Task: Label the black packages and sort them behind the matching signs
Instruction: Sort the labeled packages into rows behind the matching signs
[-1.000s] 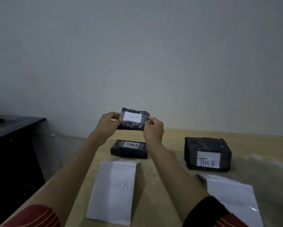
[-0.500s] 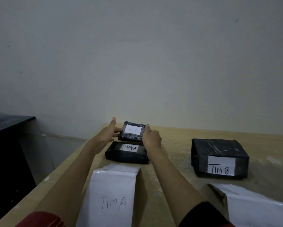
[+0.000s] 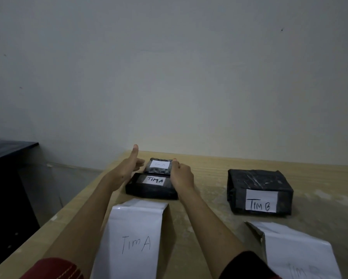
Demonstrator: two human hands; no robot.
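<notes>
A small black package with a faint "TIM A" label lies at the far edge of a flat black package labelled "TIM A"; whether it rests on it or just behind it I cannot tell. My right hand curls around the small package's right edge, thumb on its corner. My left hand hovers just left of it, thumb raised, fingers off the wrap. The white "TIM A" sign lies in front of both. A larger black package labelled "TIM B" sits behind the "TIM B" sign.
The wooden table meets a plain wall at the back, and its left edge runs diagonally beside my left arm. A black cabinet stands left of the table, lower than the tabletop.
The small package came down from mid-air, where both hands held it, to the far edge of the flat "TIM A" package. My left hand let go and opened.
</notes>
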